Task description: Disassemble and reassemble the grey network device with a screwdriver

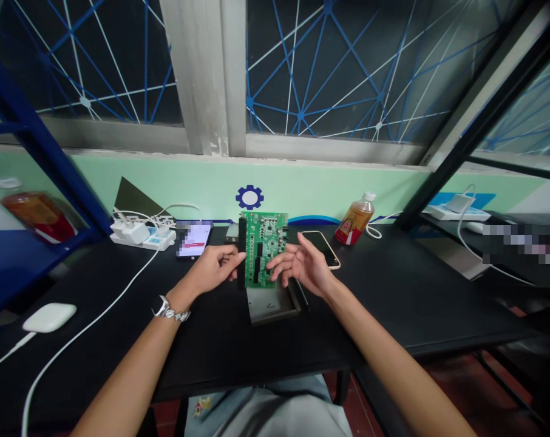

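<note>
A green circuit board [261,233] is held up over the table, its component side facing me. My left hand [215,267] pinches its left edge, at the long black connector strip [241,233]. My right hand [305,264] is open, palm partly up, with fingertips in front of the board's lower right corner; whether they touch it I cannot tell. Below the board lies a grey metal housing [268,306], with its upper part hidden by the board. A thin dark bar [302,295] rests beside the housing's right side.
Behind my right hand lies a phone [322,246]. A lit phone [193,240], a white power strip [142,235] and a white charging case [50,317] with cables are on the left. A drink bottle [354,220] stands tilted at the back right. The black table [220,349] ends near my lap.
</note>
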Tool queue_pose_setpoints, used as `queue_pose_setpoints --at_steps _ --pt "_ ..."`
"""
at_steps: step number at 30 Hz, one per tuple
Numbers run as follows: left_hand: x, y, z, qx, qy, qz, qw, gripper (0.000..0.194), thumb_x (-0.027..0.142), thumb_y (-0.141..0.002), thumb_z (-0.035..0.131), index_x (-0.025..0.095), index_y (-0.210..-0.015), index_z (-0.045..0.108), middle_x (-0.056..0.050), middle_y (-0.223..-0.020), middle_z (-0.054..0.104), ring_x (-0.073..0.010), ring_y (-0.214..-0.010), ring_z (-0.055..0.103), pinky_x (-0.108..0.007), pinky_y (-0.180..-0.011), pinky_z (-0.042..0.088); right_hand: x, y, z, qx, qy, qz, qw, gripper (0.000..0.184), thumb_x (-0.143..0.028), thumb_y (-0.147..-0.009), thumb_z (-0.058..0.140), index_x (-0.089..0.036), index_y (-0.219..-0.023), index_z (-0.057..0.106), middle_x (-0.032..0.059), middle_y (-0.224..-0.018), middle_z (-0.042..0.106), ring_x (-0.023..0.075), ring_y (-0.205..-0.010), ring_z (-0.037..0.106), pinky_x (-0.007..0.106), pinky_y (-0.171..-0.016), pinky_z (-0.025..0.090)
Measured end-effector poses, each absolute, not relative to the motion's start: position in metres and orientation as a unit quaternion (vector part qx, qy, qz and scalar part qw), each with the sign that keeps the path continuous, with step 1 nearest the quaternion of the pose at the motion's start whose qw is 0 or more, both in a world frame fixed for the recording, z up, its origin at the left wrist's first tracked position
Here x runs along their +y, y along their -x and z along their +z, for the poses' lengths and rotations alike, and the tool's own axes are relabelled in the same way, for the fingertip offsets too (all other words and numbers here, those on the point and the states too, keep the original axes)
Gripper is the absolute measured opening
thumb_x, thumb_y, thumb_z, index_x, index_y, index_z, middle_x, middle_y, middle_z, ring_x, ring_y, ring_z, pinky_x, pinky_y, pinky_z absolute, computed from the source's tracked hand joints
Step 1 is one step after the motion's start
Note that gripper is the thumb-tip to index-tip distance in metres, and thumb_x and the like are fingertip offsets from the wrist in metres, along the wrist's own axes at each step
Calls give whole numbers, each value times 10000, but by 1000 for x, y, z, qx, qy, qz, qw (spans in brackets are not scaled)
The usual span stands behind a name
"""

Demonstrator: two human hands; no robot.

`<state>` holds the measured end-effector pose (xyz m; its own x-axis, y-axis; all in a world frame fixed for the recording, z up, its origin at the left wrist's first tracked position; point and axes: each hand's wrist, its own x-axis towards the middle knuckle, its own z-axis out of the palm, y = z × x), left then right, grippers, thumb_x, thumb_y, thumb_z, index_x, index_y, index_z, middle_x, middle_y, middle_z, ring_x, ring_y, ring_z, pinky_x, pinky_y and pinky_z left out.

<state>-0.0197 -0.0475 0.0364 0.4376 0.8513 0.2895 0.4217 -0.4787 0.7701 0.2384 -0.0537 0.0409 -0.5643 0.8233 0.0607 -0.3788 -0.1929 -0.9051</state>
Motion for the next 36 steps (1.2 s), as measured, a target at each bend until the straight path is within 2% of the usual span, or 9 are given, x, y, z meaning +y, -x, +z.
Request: queue_pose_setpoints --at_steps 4,8,13,21,23,26,30,34,36 --pt "-46 20 31 412 -780 331 334 459 474 -978 493 175 -631 512 14 -535 599 -120 -498 586 -222 -530 429 -55 -237 38 -532 249 700 406 251 -388 -853 686 -155 -827 595 75 -748 735 161 -542 667 243 -466 484" --pt "-44 20 27 411 -772 325 360 443 490 -968 506 180 -651 495 21 -532 585 -121 -474 582 -215 -489 421 -54 -233 31 -552 273 662 429 303 -359 -811 747 -182 -733 514 -9 -559 659 112 -404 568 219 -427 433" --pt "-43 21 26 415 -774 317 359 440 482 -965 511 181 -645 486 21 -534 574 -117 -469 570 -213 -481 416 -53 -232 26 -584 292 620 436 337 -391 -837 721 -180 -674 515 -11 -513 647 103 -364 540 207 -398 388" --pt "-40 14 19 425 -749 350 369 388 493 -966 497 199 -716 463 26 -592 565 -139 -523 584 -238 -510 441 -63 -220 27 -608 314 571 453 354 -428 -818 738 -158 -619 623 9 -487 657 112 -351 539 220 -379 404" --pt "-40 11 16 432 -759 350 339 398 494 -986 451 197 -723 478 23 -585 565 -147 -536 583 -253 -537 440 -68 -212 25 -601 326 554 474 318 -431 -797 757 -152 -674 667 -2 -469 648 106 -327 509 219 -355 384" --pt "-41 7 13 440 -774 346 295 419 488 -1008 393 195 -725 490 20 -573 568 -151 -536 569 -272 -567 426 -75 -203 19 -596 345 517 508 298 -421 -777 781 -140 -861 724 -24 -463 640 102 -312 488 214 -341 368" --pt "-43 3 12 430 -779 345 300 437 493 -1016 366 193 -725 493 20 -583 564 -148 -539 555 -275 -573 420 -81 -199 16 -625 365 455 520 338 -400 -772 793 -137 -976 733 -38 -463 624 94 -331 489 211 -373 374" --pt "-42 5 18 418 -751 379 344 413 494 -992 446 194 -708 463 42 -543 514 -121 -495 512 -244 -526 408 -77 -205 23 -631 362 464 506 258 -424 -844 719 -167 -828 712 -49 -435 567 77 -326 424 212 -370 323" --pt "-42 7 23 403 -729 398 385 383 482 -967 513 193 -722 458 46 -540 522 -108 -464 506 -221 -473 391 -71 -211 28 -622 351 494 496 323 -441 -881 663 -172 -702 663 -16 -481 599 84 -347 451 216 -367 320"
